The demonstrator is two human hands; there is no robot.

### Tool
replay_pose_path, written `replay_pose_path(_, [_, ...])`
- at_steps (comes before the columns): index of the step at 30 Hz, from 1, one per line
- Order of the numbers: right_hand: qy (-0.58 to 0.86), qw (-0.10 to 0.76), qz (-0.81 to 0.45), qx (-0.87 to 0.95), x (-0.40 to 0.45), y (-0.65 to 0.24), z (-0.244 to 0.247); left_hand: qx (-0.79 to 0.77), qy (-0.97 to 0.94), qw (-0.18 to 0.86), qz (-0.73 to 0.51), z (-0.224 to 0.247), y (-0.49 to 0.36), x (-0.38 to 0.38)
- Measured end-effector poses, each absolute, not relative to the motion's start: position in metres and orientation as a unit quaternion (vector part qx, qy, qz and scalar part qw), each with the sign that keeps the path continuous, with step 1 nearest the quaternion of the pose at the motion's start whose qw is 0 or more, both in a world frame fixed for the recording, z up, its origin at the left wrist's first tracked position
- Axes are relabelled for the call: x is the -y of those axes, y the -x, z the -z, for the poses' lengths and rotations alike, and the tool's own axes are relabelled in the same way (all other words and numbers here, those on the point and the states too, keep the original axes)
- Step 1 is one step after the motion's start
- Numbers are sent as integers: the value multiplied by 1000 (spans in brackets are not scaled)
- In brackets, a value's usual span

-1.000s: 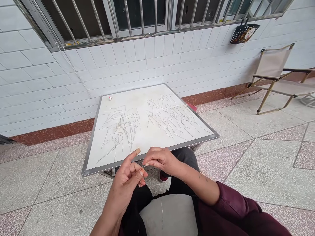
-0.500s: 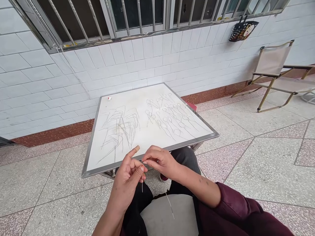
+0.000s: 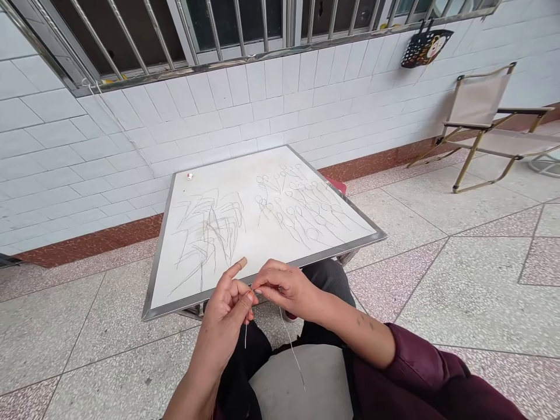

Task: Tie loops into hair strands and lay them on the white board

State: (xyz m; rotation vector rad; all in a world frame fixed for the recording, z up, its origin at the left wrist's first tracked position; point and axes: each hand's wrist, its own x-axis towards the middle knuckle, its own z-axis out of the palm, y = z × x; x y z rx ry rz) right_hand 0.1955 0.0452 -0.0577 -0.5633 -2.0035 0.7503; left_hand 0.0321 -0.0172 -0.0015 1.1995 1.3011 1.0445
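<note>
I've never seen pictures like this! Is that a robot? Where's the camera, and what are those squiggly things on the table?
No robot here, just a person's bare left hand and right hand. The camera is worn on the person's head, looking forward and down. The hands pinch a thin strand between them, with its ends hanging down. On the white table, more strands lie in two groups: bent strands on the left and looped strands on the right. They look like wire, though I can't be sure.
</note>
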Motion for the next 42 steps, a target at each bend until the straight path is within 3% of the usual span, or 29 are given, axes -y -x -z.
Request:
replay_pose_path(18, [135,438,-277,845,-59,-216,54,-520,-565,549,-331,4,-27,9])
replay_pose_path(25, [224,417,-281,835,-55,-216,54,-538,-533,528,-384,2,-30,9])
replay_pose_path(32, [284,453,-255,806,-50,-211,57,-559,-523,478,-430,6,-39,5])
replay_pose_path(42, [344,457,-214,792,-47,-211,58,-601,-530,420,-426,1,-51,3])
